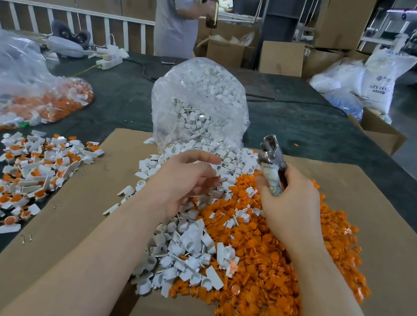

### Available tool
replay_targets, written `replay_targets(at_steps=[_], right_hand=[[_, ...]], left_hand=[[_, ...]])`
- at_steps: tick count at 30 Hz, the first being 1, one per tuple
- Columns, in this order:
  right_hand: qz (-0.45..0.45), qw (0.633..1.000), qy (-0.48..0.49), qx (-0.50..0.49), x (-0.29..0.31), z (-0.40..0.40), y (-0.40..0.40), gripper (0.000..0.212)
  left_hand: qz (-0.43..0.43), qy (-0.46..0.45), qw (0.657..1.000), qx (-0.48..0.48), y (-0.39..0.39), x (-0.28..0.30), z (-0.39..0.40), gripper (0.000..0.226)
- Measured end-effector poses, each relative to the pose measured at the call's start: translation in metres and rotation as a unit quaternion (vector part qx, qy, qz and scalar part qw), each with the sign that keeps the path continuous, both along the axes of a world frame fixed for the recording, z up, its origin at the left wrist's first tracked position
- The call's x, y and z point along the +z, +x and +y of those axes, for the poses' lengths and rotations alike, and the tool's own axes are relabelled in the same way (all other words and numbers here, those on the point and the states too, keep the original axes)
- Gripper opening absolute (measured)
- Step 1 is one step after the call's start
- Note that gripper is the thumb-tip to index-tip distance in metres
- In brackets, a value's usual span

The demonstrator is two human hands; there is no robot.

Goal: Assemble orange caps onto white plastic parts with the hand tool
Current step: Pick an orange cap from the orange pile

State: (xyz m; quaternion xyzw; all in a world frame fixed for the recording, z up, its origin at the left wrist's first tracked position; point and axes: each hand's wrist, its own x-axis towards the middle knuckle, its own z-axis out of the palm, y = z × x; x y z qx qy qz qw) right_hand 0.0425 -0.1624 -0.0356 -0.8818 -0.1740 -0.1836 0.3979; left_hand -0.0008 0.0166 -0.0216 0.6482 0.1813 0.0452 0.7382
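Observation:
A heap of orange caps (267, 266) lies on the flattened cardboard (83, 210), beside a heap of white plastic parts (184, 250) that spills from a clear bag (199, 98). My right hand (291, 203) grips the handles of a metal hand tool (272, 155), its jaws pointing up and away over the piles. My left hand (185, 181) hovers over the white parts, palm turned inward, fingers relaxed and blurred, holding nothing that I can see. Assembled white parts with orange caps (36, 169) lie in a spread at the left.
A second clear bag (24, 96) with assembled pieces lies at the far left on the dark green table cover (119, 98). A person in grey (176, 13) stands behind the table holding a bottle. Cardboard boxes and white sacks stand at the back right.

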Motion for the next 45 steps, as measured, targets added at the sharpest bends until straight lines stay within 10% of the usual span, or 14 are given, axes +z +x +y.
replay_targets(at_steps=[5, 45], right_hand=[[0.021, 0.995, 0.084, 0.040, 0.000, 0.003, -0.003, 0.007], [-0.057, 0.989, 0.134, 0.015, -0.003, 0.014, -0.007, 0.014]], left_hand=[[-0.007, -0.165, 0.986, -0.032, -0.001, 0.003, -0.003, 0.018], [-0.154, 0.023, 0.981, 0.117, -0.012, 0.004, -0.057, 0.004]])
